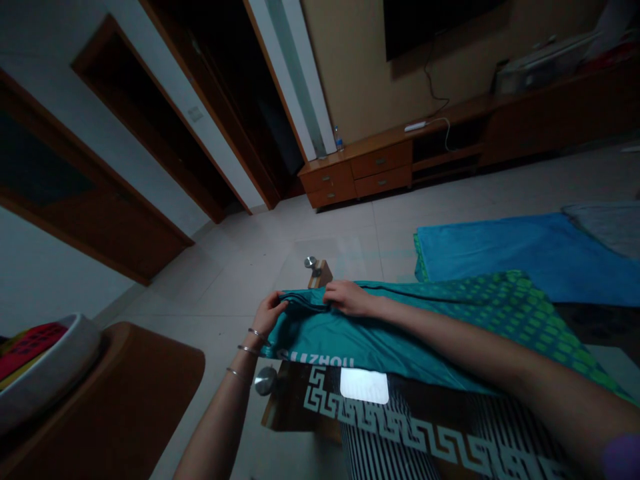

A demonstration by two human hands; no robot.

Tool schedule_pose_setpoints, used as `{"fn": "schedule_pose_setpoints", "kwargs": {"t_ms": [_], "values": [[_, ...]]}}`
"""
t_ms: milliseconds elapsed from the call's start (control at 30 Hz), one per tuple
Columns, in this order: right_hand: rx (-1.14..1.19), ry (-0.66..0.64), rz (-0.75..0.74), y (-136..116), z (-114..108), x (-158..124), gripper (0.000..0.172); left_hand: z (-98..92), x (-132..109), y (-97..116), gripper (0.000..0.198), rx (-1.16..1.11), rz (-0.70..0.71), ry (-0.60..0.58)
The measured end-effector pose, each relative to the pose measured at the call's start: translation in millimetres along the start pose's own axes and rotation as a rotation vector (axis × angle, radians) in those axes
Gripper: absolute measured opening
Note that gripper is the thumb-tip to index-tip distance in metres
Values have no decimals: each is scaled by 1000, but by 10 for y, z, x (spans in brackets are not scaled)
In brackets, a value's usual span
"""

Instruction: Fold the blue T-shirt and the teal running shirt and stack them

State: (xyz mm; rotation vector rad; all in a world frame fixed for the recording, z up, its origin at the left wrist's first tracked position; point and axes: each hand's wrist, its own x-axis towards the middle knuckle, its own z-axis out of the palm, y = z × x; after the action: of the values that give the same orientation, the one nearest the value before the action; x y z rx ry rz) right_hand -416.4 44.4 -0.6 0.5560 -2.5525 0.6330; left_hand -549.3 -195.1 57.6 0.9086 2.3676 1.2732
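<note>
A teal sports jersey (pixel 400 333) with white lettering and a green-checked right part lies folded lengthwise across a glass coffee table (pixel 440 437). At its left end my left hand (pixel 271 312), with several bracelets on the wrist, pinches the dark-trimmed layers between thumb and fingers. Slightly to the right, my right hand (pixel 350 298) grips the same trimmed edge, its fingers curled down onto the cloth. Between the two hands the fabric sags into a shadowed fold. Some fingertips are hidden by cloth.
Blue folded cloth (pixel 500 250) and a grey cloth (pixel 607 223) lie at the right. A brown seat or stool (pixel 115 393) with a white basin (pixel 55 367) of clothes stands at left. Beyond the tiled floor is a wooden TV cabinet (pixel 350 175) bearing a bottle (pixel 339 141).
</note>
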Motion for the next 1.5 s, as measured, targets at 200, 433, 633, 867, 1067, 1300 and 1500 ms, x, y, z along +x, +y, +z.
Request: {"fn": "schedule_pose_setpoints", "kwargs": {"t_ms": [200, 433, 633, 867, 1067, 1300, 1500], "values": [[-150, -134, 213, -237, 198, 118, 36, 19, 59, -56, 25, -14, -34, 1], [-230, -82, 418, -347, 366, 252, 19, 24, 111, -207, 25, -40, -39, 68], [-222, -12, 312, -286, 35, 266, 21, -13, 66, -146, 28, -42, -18, 96], [-74, -290, 94, 60, -529, 32, 16, -110, -310, 45, 30, 309, 165, -349], [-108, -171, 303, 410, -541, -88, 25, -161, -169, -281, 28, 571, 230, -198], [7, -98, 303, 410, 49, 18, 37, -182, 453, -688, 60, 585, 64, 119], [81, -10, 529, 493, 211, 93, 32, -96, 717, -762, 37, 555, -52, 109]]}}
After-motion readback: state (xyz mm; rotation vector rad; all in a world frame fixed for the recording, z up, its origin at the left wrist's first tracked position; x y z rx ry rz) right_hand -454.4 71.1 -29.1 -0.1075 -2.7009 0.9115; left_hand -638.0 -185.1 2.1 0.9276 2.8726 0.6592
